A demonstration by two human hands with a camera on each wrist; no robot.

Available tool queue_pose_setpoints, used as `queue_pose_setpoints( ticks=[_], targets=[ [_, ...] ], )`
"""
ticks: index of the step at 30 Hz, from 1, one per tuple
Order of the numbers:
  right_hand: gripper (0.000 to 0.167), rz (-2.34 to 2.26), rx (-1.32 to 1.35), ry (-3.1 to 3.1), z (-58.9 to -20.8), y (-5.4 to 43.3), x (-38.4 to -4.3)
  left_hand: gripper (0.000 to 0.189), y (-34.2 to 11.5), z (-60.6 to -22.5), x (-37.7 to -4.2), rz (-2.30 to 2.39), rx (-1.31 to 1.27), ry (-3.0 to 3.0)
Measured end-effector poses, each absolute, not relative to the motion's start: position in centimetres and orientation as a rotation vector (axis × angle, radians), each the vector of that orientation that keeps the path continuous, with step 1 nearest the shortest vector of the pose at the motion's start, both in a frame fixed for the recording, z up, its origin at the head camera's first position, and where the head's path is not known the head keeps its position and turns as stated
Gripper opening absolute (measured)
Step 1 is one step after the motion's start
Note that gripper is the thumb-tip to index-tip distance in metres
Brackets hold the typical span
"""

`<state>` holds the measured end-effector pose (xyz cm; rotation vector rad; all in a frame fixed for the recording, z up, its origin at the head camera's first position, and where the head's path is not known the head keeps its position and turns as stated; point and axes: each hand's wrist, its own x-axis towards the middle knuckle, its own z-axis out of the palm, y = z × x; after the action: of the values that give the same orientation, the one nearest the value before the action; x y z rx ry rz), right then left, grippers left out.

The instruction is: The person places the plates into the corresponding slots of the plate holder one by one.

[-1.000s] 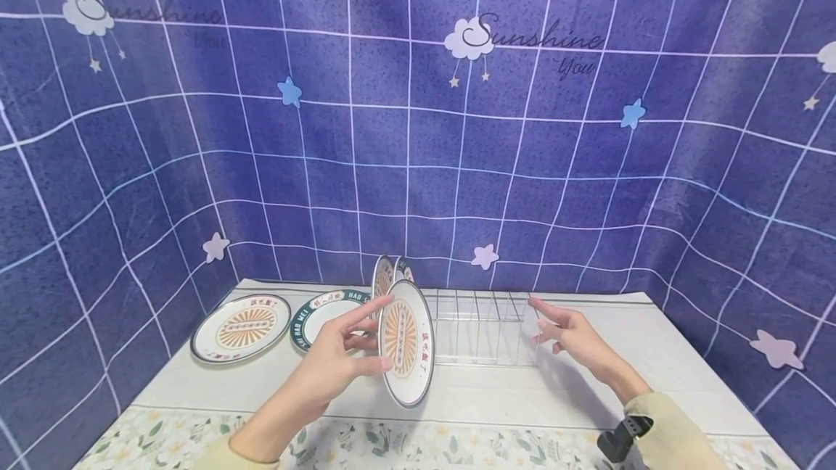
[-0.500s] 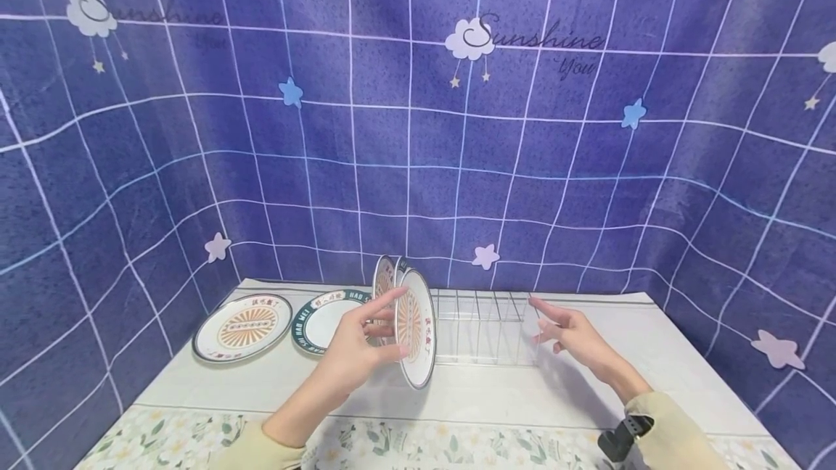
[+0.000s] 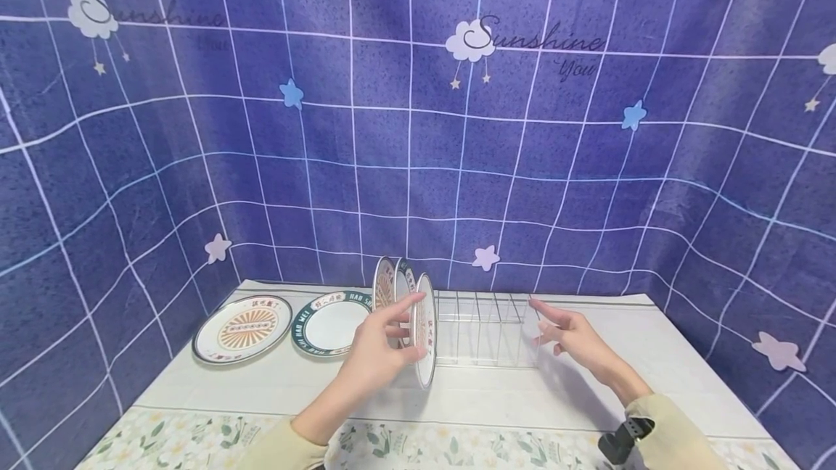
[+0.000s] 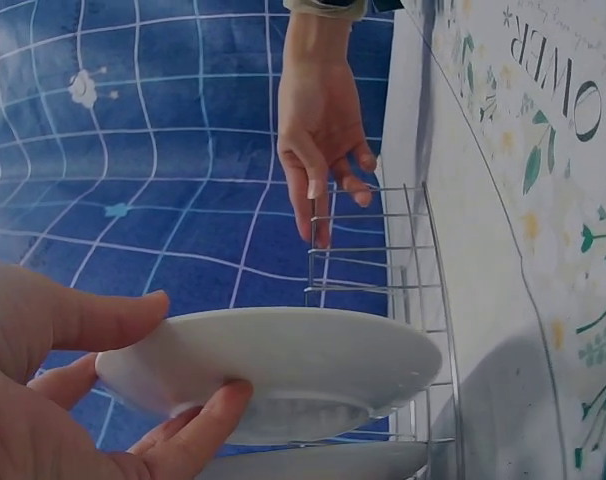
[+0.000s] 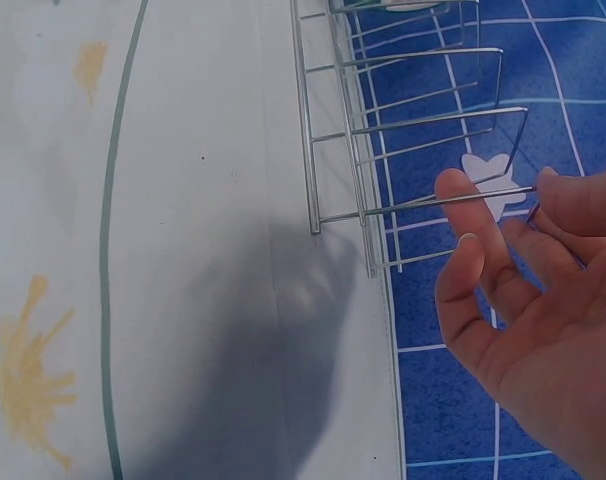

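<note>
In the head view my left hand [image 3: 385,343] grips a white plate [image 3: 426,332] with an orange sunburst, thumb on its printed face and fingers behind. The plate stands nearly upright at the left part of a silver wire dish rack [image 3: 480,320]. Seen from the left wrist, the plate's plain underside [image 4: 283,350] faces the camera. Two plates stand in the rack just left of it, one sunburst [image 3: 383,283] and one green-rimmed [image 3: 405,278]. My right hand [image 3: 575,339] holds the rack's right end, thumb and fingers around an end wire [image 5: 433,203].
Lying flat on the white table [image 3: 483,405], left of the rack, are a sunburst plate [image 3: 244,328] and a green-rimmed plate [image 3: 333,325]. A blue grid-patterned cloth [image 3: 418,129] hangs behind and at both sides. Floral cloth [image 3: 405,448] covers the front edge.
My left hand has carried the plate rightward and turned it closer to edge-on, beside the two racked plates. The right hand stays at the rack's end.
</note>
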<state>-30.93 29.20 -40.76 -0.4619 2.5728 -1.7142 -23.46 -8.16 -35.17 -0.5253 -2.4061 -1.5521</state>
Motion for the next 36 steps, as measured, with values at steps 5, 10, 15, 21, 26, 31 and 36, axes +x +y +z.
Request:
queue_pose_setpoints(
  ticks=[5,10,15,21,26,31,36],
  targets=[
    [0.057,-1.720,-0.464,2.567,-40.7,29.1,-30.9,0.082,-7.8,-34.9,-23.7,-1.518,-0.507,-2.425],
    [0.058,-1.720,-0.455,2.565,-40.8,29.2,-30.9,0.082,-7.4,-34.9,-24.1,-1.477,-0.484,-2.420],
    [0.058,-1.717,-0.451,2.566,-40.7,29.2,-30.9,0.083,-7.3,-35.1,-24.6,-1.351,-0.453,-2.440],
    [0.057,-1.713,-0.445,2.572,-40.7,29.2,-31.0,0.084,-7.5,-35.2,-25.2,-1.264,-0.447,-2.451],
    [0.056,-1.708,-0.462,2.574,-40.8,29.3,-31.0,0.084,-7.5,-35.4,-25.6,-1.273,-0.449,-2.446],
    [0.055,-1.711,-0.469,2.570,-40.8,29.4,-31.0,0.083,-7.3,-35.6,-26.0,-1.239,-0.459,-2.448],
    [0.056,-1.710,-0.467,2.570,-40.9,29.3,-30.9,0.082,-6.9,-35.8,-26.1,-1.254,-0.432,-2.468]
  ],
)
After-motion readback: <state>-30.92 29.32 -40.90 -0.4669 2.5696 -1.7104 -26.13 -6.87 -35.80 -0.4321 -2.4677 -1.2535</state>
